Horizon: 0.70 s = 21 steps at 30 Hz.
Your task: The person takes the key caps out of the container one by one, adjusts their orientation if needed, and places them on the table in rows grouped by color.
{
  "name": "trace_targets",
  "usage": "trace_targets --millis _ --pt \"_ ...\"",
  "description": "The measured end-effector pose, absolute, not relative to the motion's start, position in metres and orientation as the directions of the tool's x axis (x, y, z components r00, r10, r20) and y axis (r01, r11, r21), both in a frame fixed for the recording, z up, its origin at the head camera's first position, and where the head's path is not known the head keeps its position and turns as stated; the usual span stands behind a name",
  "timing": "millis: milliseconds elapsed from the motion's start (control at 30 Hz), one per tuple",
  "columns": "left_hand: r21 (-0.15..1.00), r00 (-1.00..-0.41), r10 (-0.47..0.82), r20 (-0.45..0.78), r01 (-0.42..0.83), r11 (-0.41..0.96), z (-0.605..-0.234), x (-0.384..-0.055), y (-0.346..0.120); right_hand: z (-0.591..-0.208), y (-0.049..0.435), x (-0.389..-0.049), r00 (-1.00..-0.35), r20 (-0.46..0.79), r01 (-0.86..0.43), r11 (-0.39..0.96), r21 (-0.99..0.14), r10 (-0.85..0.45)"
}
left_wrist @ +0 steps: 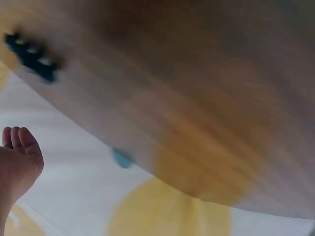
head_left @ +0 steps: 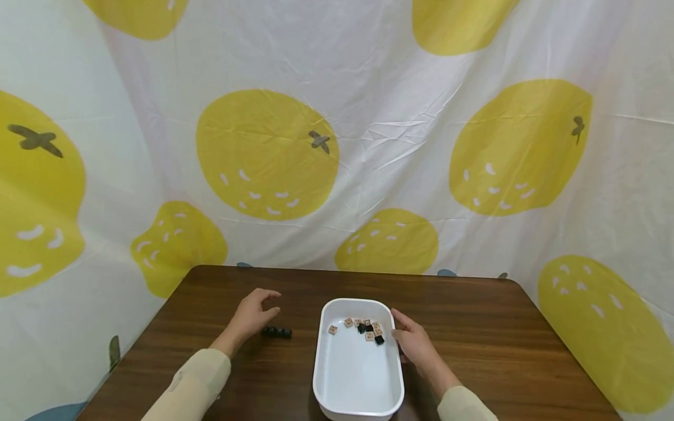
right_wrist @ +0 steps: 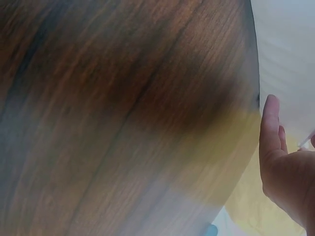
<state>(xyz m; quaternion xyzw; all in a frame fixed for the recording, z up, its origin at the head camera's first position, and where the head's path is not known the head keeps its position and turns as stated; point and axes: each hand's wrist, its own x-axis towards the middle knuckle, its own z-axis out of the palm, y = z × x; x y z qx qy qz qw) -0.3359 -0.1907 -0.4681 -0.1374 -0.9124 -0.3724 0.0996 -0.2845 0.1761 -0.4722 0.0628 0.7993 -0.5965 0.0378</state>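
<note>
A deep white rectangular tray (head_left: 358,377) with rounded corners stands on the table. Toward its far end lie several small tan square blocks (head_left: 369,336) with dark markings and a few black ones (head_left: 380,340). My right hand (head_left: 416,345) holds the tray's right side, thumb at the rim and fingers along the outside. To the left of the tray, my left hand (head_left: 251,317) hovers with a gap between thumb and fingers, holding nothing. Just beside its thumb sits a short row of black blocks (head_left: 276,332), seen blurred as a dark toothed strip (left_wrist: 32,58) in the left wrist view.
The dark wooden table (head_left: 474,327) has rounded far corners. A white cloth (head_left: 379,152) printed with large yellow fruit hangs behind it and around both sides.
</note>
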Motion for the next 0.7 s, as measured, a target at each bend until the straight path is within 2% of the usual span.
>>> trace_targets --millis 233,367,500,700 --pt "0.659 -0.901 0.246 0.357 0.43 0.617 -0.455 -0.341 -0.132 -0.473 0.178 -0.286 -0.988 -0.148 0.155 0.296 -0.943 0.045" --pt "0.645 -0.889 0.303 0.343 0.457 0.612 -0.451 -0.34 -0.101 -0.474 0.18 -0.287 -0.987 -0.155 0.158 0.314 -0.936 0.034" --pt "0.599 -0.887 0.355 0.297 0.462 0.654 -0.455 -0.338 -0.077 -0.475 0.18 -0.287 -0.987 -0.158 0.16 0.317 -0.935 0.033" --pt "0.499 -0.854 0.415 0.314 0.52 0.693 -0.461 -0.334 -0.052 -0.475 0.18 -0.286 -0.989 -0.141 0.144 0.295 -0.944 0.032"
